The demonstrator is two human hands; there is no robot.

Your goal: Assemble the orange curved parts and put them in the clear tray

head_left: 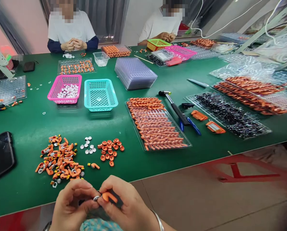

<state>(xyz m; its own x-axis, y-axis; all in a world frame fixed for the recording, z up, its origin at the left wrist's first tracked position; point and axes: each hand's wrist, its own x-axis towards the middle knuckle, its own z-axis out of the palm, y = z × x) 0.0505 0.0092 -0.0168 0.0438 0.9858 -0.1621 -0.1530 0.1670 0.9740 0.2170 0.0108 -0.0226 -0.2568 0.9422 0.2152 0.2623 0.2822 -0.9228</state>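
At the table's front edge, my right hand [124, 200] pinches an orange earbud housing [109, 197] with a curved stem. My left hand [74, 203] pinches a small round silver-and-dark earbud part [96, 198] between thumb and fingertips. The two parts are side by side, and fingers hide whether they touch. Just beyond lies a heap of orange earbud pieces [61, 157], with one loose earbud piece [94, 166] apart from it. Small white discs [87, 144] and orange round caps [111, 148] lie in two groups behind my hands.
Farther back stand a pink basket [52, 93] of white pieces and a turquoise basket [101, 105]. Right of centre are a tray of orange housings [155, 128], a hammer [173, 107] and a tray of black parts [232, 115]. A phone [1, 157] lies left. Two people sit opposite.
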